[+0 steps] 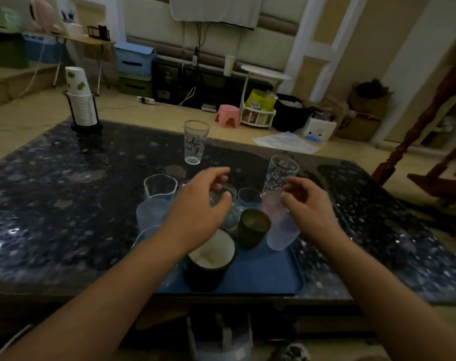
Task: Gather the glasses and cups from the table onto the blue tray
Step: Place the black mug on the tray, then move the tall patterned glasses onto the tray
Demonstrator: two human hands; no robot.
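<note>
Blue tray (pixel 271 272) at near tabletop edge, crowded with cups and glasses. One tall glass (pixel 195 145) left standing on tabletop (pixel 65 194), well beyond. Left hand (pixel 203 204) and right hand (pixel 306 204) hover above tray, fingers loosely curled, apparently holding nothing.

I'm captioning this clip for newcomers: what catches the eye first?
Two hands, left hand and right hand, hover over a cluster of cups crowding the blue tray at the table's near edge. One tall clear glass stands alone farther back on the dark speckled table.
</note>
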